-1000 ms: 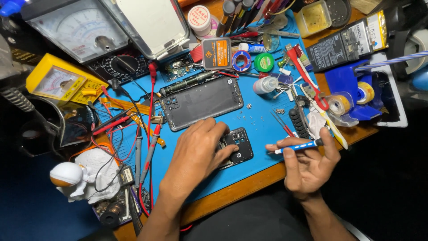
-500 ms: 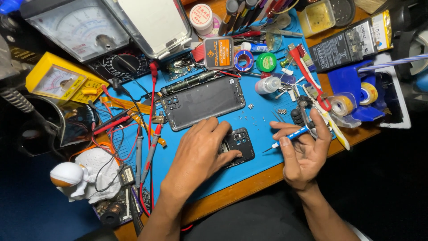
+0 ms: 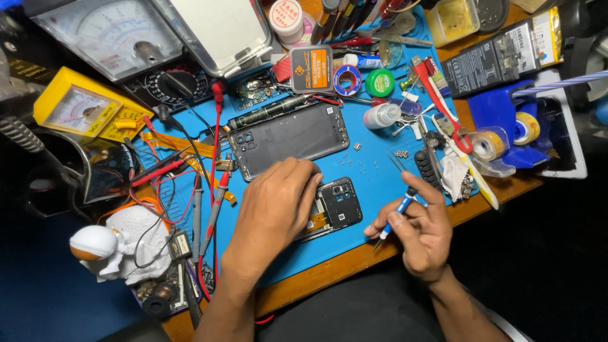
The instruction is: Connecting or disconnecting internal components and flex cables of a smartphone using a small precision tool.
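Left hand [image 3: 275, 206] flat, fingers spread, half-hiding black phone part [image 3: 340, 202]; right hand [image 3: 421, 231], at 3 o'clock, pinching slim blue-white screwdriver [image 3: 398, 212].

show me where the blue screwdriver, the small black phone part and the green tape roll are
blue screwdriver [image 3: 400, 208], head view, on its blue handle.
small black phone part [image 3: 342, 202], head view, on its dark middle.
green tape roll [image 3: 380, 83], head view, on its green face.

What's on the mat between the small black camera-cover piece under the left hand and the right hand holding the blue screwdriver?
In the head view, only bare blue mat separates the small black camera-cover piece from the right hand and its blue-and-white screwdriver.
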